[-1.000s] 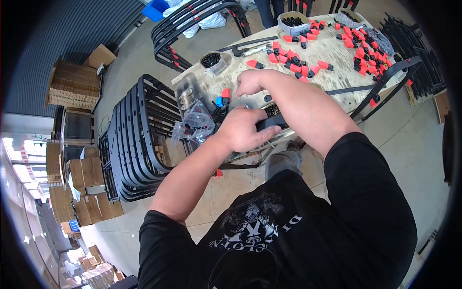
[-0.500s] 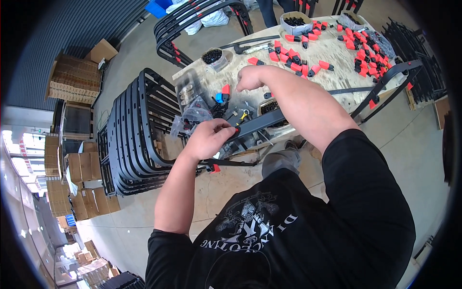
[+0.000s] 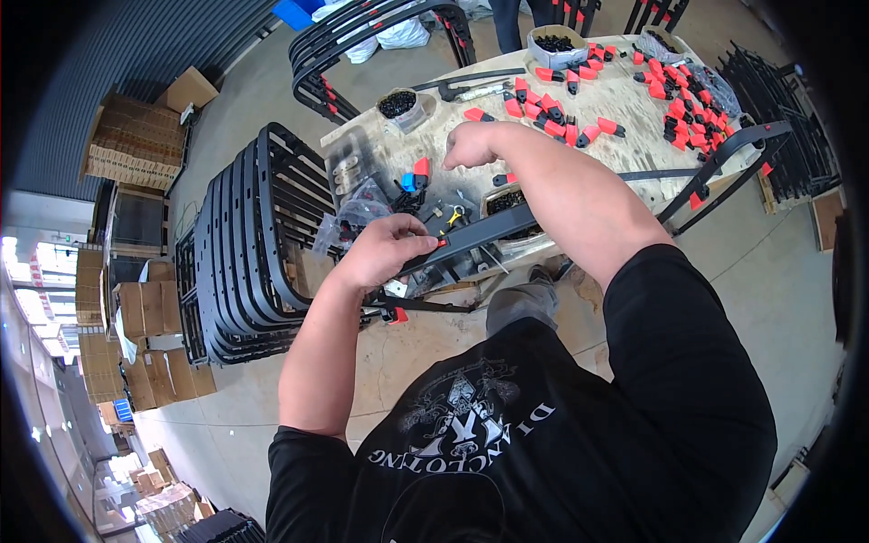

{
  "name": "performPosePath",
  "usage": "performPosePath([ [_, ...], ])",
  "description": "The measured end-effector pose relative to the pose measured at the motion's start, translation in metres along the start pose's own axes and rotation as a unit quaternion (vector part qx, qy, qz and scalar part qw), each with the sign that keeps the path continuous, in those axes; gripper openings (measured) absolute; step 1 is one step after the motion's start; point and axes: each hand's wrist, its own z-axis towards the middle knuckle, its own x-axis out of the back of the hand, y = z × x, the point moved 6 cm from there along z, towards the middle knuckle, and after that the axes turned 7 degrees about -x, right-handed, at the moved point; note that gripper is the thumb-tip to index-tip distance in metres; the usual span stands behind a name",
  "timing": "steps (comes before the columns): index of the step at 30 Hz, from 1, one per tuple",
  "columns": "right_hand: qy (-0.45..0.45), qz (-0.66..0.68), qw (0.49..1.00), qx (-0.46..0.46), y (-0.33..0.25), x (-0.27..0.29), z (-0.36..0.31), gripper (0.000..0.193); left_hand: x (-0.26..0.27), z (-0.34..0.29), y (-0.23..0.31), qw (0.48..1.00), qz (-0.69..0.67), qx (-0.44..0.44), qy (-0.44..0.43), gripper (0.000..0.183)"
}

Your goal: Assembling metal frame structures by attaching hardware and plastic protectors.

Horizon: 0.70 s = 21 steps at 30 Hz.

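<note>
My left hand (image 3: 386,252) is closed round the near-left end of a black metal frame bar (image 3: 493,227), its thumb lying along the top beside a small red spot. The bar slants across the table's near edge and passes under my right forearm. Above the worktable, my right hand (image 3: 472,145) is held with its fingers curled down; whatever they hold, if anything, is hidden. Closest to it are a red-and-black plastic end piece (image 3: 422,166) and a blue object (image 3: 409,183). Yellow-handled pliers (image 3: 454,215) and a box of small black parts (image 3: 505,201) lie behind the bar.
Several red-and-black pieces (image 3: 548,113) are scattered on the wooden table (image 3: 453,122). Tubs of black parts (image 3: 398,105) stand on it, with a clear plastic bag (image 3: 362,210) at left. Stacked black frames (image 3: 240,240) stand left of the table; another person's legs (image 3: 507,23) show beyond.
My left hand has shifted slightly left on the bar, its thumb now lying flatter. My right hand stays nearly in place. The whole view has moved a little.
</note>
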Motion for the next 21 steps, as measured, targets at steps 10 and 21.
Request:
performPosePath([
  [10,0.016,0.012,0.999,0.026,-0.003,0.003,-0.009,0.051,0.011,-0.002,0.0,0.987,-0.01,-0.146,0.063,0.025],
  [21,0.269,-0.011,0.956,0.118,0.015,0.037,-0.002,0.043,0.035,-0.081,-0.064,0.862,0.186,-0.266,0.39,0.031],
])
